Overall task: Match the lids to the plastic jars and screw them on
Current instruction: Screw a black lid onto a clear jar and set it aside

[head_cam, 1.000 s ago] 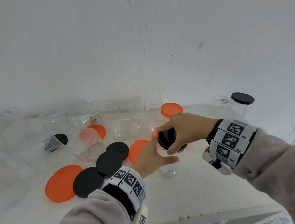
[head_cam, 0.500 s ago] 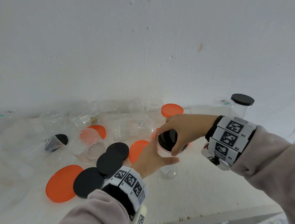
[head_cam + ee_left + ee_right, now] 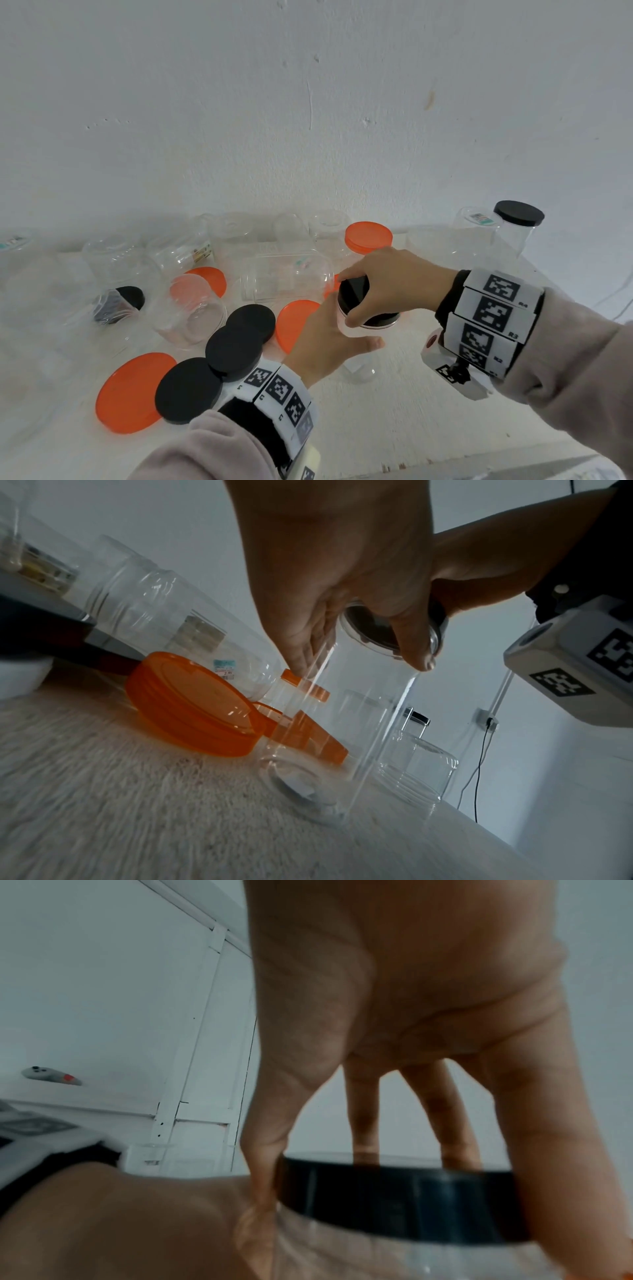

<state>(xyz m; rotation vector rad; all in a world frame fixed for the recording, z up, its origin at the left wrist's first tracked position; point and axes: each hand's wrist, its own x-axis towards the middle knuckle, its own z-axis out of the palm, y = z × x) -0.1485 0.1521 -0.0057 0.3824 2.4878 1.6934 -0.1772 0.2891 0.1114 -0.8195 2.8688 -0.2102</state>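
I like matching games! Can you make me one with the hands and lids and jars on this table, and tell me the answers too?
Things:
1. right hand
2. left hand
3. big orange lid
4. far jar with black lid

States:
A. lies flat near the table's left front
B. holds the clear jar's side
C. stands upright at the back right, closed
D. grips the black lid from above

Pairs: 1-D, 2-B, 3-A, 4-C
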